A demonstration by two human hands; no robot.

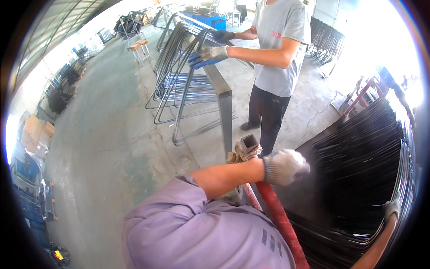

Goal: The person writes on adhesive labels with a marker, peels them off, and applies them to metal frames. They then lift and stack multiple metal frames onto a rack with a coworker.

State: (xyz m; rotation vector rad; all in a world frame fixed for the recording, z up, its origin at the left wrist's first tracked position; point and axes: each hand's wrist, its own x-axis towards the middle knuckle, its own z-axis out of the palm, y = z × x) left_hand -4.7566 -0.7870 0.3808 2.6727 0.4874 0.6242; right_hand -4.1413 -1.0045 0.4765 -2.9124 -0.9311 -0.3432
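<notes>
My left hand point(286, 167), in a pale knitted work glove, reaches across my body above a red-wrapped bar point(281, 215). Its fingers bend away from view and are smeared, so I cannot make out their grip. Over at the far right, my gloved right hand point(392, 209) is closed around the outer edge of a bent metal tube frame point(402, 166). That frame belongs to a dense stack of dark tube frames point(358, 166). Beside my left wrist, an open square metal tube point(249, 142) sticks up, with ragged cloth point(242, 154) around it.
Across from me, a co-worker point(282, 49) in a grey T-shirt handles bent tube frames point(179, 67) with gloved hands. These hang on a square steel rack point(218, 85). Cardboard boxes point(36, 133) stand at the far left, and a blue machine point(208, 20) stands at the back.
</notes>
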